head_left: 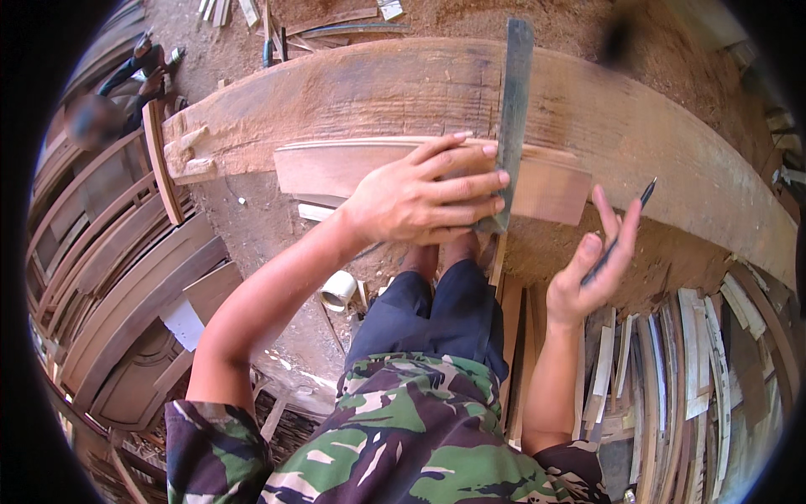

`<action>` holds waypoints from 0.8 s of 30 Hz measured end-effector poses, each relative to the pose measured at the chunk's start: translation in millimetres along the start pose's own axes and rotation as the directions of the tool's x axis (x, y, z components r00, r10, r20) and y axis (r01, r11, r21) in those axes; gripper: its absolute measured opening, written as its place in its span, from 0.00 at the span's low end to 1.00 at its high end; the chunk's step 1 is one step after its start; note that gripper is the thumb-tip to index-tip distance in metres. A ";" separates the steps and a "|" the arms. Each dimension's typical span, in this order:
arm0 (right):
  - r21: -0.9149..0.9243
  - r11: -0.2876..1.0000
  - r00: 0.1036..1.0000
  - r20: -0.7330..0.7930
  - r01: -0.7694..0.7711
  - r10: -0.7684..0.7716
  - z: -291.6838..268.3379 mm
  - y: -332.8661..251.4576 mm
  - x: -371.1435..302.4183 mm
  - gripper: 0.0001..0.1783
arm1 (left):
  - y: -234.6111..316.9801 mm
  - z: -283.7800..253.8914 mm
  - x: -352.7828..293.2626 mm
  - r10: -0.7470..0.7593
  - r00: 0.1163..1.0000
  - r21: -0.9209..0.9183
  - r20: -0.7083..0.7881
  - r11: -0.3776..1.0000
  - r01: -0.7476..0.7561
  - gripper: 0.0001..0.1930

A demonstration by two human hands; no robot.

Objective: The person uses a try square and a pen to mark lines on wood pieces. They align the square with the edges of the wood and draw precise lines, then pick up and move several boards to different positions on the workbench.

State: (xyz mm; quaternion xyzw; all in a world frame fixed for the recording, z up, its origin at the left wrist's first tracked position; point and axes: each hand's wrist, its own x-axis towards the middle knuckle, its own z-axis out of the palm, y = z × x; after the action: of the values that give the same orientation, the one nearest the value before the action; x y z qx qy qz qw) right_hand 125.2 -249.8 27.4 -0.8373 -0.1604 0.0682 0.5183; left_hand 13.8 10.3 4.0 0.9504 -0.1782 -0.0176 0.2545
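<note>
A reddish wooden board (550,191) lies across the near side of a thick curved plank. Crossing it is the dark flat blade of what looks like a try square (515,92); its near end is partly hidden. My left hand (424,189) rests palm down on the board, its fingers spread, with fingertips pressed onto the blade's left edge and holding it there. To the right of the board, my right hand (592,269) is raised. A dark pen (646,193) sits between its fingers, pointed end up and away from the board.
The curved plank (663,151) spans the far side. Wooden frames and panels (126,378) crowd the left, where another person (151,76) sits. Wood strips (655,378) are stacked at the right. A white cup-like container (338,290) is beside my legs.
</note>
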 end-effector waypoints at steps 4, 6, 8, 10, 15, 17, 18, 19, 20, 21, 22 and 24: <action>-0.085 0.993 0.994 0.089 0.077 -0.070 -5.0 -1.7 0.7 0.30 | -1.3 2.8 -0.7 -0.020 0.999 -0.019 -0.032 1.000 0.020 0.31; -0.053 0.985 0.984 0.076 0.165 -0.161 -2.4 -1.2 3.4 0.27 | -1.1 -1.4 1.2 -0.031 0.999 -0.059 -0.034 0.998 0.029 0.30; -0.050 0.989 0.989 0.060 0.137 -0.134 2.9 -12.9 3.1 0.26 | -0.9 0.4 2.6 -0.032 0.998 -0.069 -0.049 0.997 0.028 0.26; -0.027 0.996 0.993 0.079 0.087 -0.085 10.6 -16.4 3.4 0.24 | -3.2 1.5 3.4 -0.036 0.998 -0.086 -0.050 0.996 0.031 0.25; 0.092 0.994 0.993 0.102 0.053 -0.062 17.8 -9.6 -2.2 0.18 | -2.6 5.0 3.2 -0.041 0.992 -0.085 -0.120 0.996 0.031 0.19; 0.116 0.993 0.996 0.074 0.031 -0.040 17.8 -7.5 -4.2 0.15 | -2.5 6.5 3.2 -0.041 0.989 -0.097 -0.142 0.995 0.027 0.18; 0.109 0.994 0.998 0.061 0.008 -0.015 18.3 -9.0 -4.4 0.14 | -2.5 7.7 2.6 -0.043 0.987 -0.108 -0.155 0.994 0.026 0.17; 0.103 0.995 0.999 0.047 -0.014 0.010 18.5 -9.3 -4.6 0.13 | -2.5 9.4 1.6 -0.044 0.985 -0.119 -0.167 0.993 0.024 0.17; 0.093 0.996 0.998 0.059 -0.009 0.004 17.9 -8.2 -5.7 0.14 | -1.8 11.2 -0.3 -0.050 0.982 -0.132 -0.181 0.991 0.027 0.17; 0.083 0.997 0.997 0.072 -0.004 -0.002 17.2 -6.6 -7.0 0.15 | -1.6 12.1 -0.9 -0.048 0.983 -0.131 -0.179 0.991 0.025 0.17; 0.073 0.997 0.996 0.085 0.001 -0.007 16.8 -5.3 -7.9 0.16 | -2.0 12.0 -0.9 -0.046 0.983 -0.129 -0.177 0.991 0.023 0.16; 0.041 0.997 0.989 0.133 0.061 -0.066 18.8 -7.6 -6.4 0.18 | -3.6 9.4 0.4 -0.040 0.985 -0.126 -0.168 0.992 0.019 0.15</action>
State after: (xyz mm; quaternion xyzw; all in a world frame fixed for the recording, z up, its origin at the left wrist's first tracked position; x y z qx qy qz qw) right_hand 112.4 -233.0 25.3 -0.8156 -0.2200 0.1107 0.5236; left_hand 14.2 8.6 -5.9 0.9332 -0.1404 0.0487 0.3272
